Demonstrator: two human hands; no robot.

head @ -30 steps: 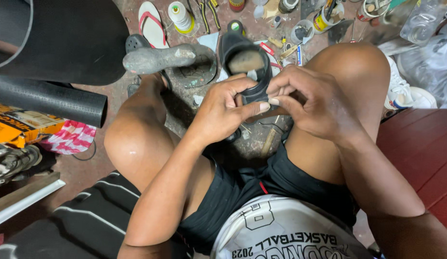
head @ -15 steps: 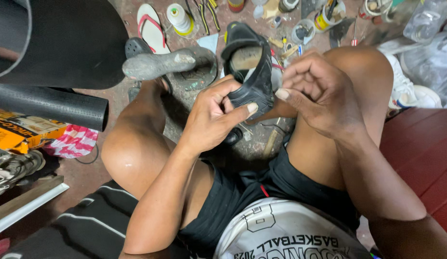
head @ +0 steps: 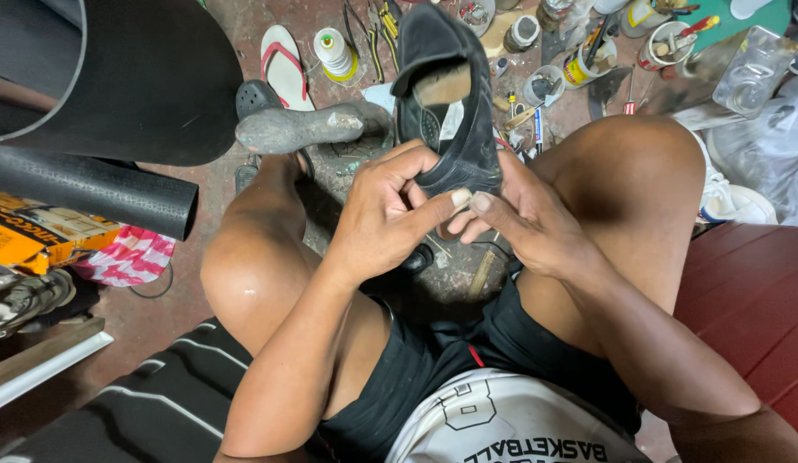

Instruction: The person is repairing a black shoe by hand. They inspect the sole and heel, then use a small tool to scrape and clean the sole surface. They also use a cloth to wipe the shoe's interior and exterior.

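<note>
The fingers (head: 416, 184) of the left hand (head: 386, 219) are wrapped around the near end of a black shoe (head: 446, 103), thumb pressed to its lower edge, while the right hand (head: 523, 225) is curled against the same end from the other side, so that part of the shoe is hidden and what is pinched between the two thumbs cannot be made out. The shoe is held upright between the bare knees, its far end tilted away, with both forearms angled inward towards it. Behind the shoe a grey shoe form (head: 300, 129) and a flip-flop (head: 285, 64) are seen, and the cans (head: 579, 69) beyond it are cut off at the top edge.
</note>
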